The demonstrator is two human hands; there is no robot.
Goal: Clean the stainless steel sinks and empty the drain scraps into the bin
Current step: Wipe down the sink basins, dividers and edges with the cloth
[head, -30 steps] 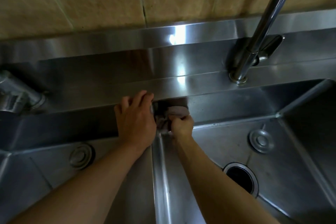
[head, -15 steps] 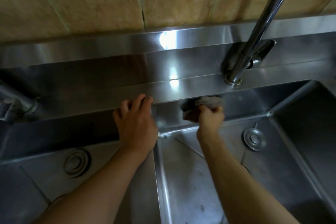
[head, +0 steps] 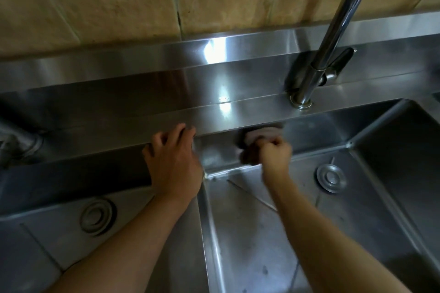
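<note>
Cloth (head: 258, 134) inside right sink (head: 357, 209)

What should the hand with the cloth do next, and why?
Probably keep sliding the cloth rightward along the right sink's back wall. The right hand grips it just under the ledge, and wall remains toward the corner, while the left hand braces.
</note>
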